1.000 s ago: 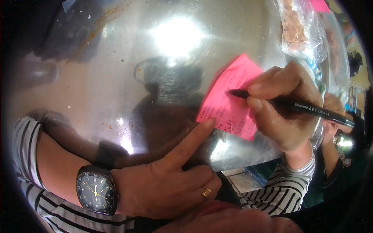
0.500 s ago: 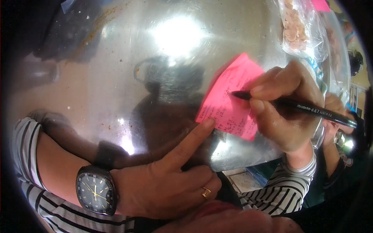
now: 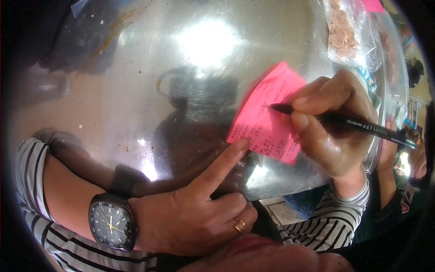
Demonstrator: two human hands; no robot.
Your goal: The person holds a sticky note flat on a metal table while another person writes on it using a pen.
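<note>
A pink sticky note [image 3: 267, 120] with handwritten lines lies on the shiny metal tabletop [image 3: 136, 104]. My right hand [image 3: 337, 120] pinches a black pen [image 3: 362, 127] between thumb and fingers. The pen's tip rests at the writing near the note's middle. On the note's lower left edge presses the stretched index finger of my left hand [image 3: 195, 213]. Its other fingers are curled loosely, with nothing held in them. A ring sits on one of them, and a dark wristwatch [image 3: 111, 222] is on that wrist. My right hand covers the note's right side.
At the upper right stands a clear plastic bag [image 3: 344, 34] of pale brown pieces. Another pink paper [image 3: 374, 5] shows in the top right corner. Beyond my right hand, another person's arm [image 3: 387, 181] and hand [image 3: 417, 156] are close to the table's edge.
The pen tip has shifted very slightly right, with a bit more writing beside it. My left hand stays put. The other person's hand has moved lower at the right.
</note>
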